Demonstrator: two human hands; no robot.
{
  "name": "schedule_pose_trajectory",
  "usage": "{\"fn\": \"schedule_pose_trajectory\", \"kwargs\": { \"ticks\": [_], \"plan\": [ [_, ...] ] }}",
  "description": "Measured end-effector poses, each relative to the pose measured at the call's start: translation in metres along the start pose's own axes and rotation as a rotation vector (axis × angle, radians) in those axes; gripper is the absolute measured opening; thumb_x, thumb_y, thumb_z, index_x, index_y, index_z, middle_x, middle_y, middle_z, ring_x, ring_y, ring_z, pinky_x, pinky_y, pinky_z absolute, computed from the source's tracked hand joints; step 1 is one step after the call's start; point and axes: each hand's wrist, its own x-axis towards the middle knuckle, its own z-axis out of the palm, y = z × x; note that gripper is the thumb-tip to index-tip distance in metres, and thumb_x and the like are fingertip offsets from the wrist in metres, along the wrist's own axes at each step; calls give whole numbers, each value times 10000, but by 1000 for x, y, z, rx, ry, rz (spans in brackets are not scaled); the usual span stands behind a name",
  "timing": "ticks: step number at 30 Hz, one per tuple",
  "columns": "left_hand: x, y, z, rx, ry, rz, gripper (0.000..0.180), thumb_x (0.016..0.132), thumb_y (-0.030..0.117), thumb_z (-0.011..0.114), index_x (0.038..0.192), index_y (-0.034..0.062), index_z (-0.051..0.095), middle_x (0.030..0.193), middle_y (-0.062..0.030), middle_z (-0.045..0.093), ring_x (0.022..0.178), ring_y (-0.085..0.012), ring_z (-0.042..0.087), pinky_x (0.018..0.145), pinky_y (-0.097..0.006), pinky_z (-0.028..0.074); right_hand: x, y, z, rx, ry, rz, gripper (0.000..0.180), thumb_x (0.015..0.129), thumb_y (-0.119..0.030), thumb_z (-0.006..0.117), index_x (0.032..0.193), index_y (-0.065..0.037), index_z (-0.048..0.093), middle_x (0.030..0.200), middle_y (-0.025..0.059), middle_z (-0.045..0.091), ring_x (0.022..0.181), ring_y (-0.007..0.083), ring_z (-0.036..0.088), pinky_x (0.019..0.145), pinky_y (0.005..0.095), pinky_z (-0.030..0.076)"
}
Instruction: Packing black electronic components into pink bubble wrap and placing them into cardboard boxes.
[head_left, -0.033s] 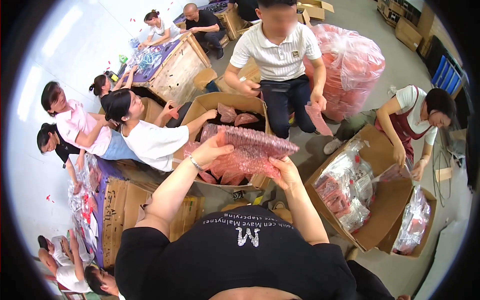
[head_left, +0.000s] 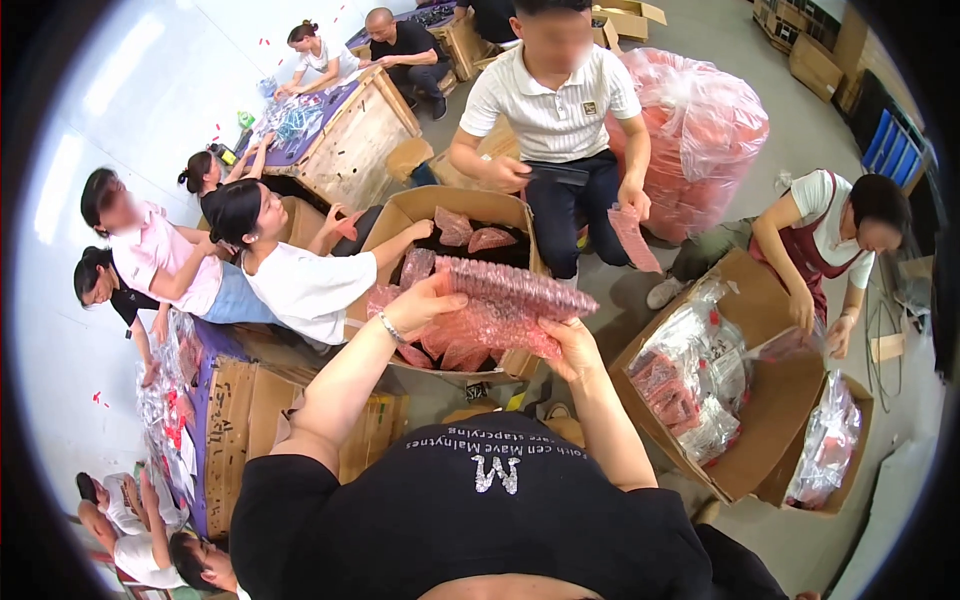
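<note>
Left hand [head_left: 428, 300] grips the left end of a pink bubble-wrap piece [head_left: 510, 290]; right hand [head_left: 572, 347] pinches its lower right edge. Piece sits raised between them, over an open carton [head_left: 500, 203] with more pink pouches [head_left: 466, 357] inside. Right side: second carton [head_left: 770, 430], clear and pink packets [head_left: 690, 385] within; co-worker in dark red apron [head_left: 832, 235] bends beside it. Beyond first carton, person in white polo [head_left: 550, 105] holds a pink sheet [head_left: 633, 238]. Behind: large plastic-wrapped pink bundle [head_left: 705, 140]. Far left: wooden table [head_left: 355, 140].
</note>
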Motion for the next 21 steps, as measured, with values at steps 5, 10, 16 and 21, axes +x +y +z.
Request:
{"fn": "schedule_pose_trajectory", "kwargs": {
  "ticks": [5, 10, 16, 21],
  "plan": [
    [14, -12, 1, -181, -134, -122, 236, 827, 29, 540, 1056, -16, 571, 1054, -97, 600, 969, -182, 571, 886, -315, 430, -11, -2, -25, 14, 16, -45, 225, 818, -15, 535, 1040, 13, 547, 1120, 185, 546, 966, 260, 578, 853, 388, 477],
    [30, -27, 3, -412, -72, -280, 210, 827, 51, 491, 964, -84, 575, 1010, -181, 610, 922, -231, 600, 845, -335, 469, -21, -11, -52, 72, -61, -82, 192, 870, -121, 470, 991, 4, 550, 1134, 219, 534, 956, 284, 580, 837, 385, 482],
    [42, -38, 22, -460, -118, -326, 176, 795, 47, 476, 826, -52, 618, 1046, -183, 590, 946, -209, 574, 864, -360, 441, -35, -14, -52, 353, 9, -166, 488, 817, -388, 551, 1117, -9, 487, 1206, 215, 471, 1094, 314, 483, 929, 448, 409],
    [60, -79, 54, -152, 55, -241, 69, 746, -3, 622, 792, 27, 580, 1059, -92, 535, 837, -130, 547, 774, -256, 448, -29, 6, -40, 508, 41, -99, 764, 723, -577, 591, 1249, -66, 379, 1254, 138, 431, 1172, 317, 398, 994, 480, 293]
  ]
}}
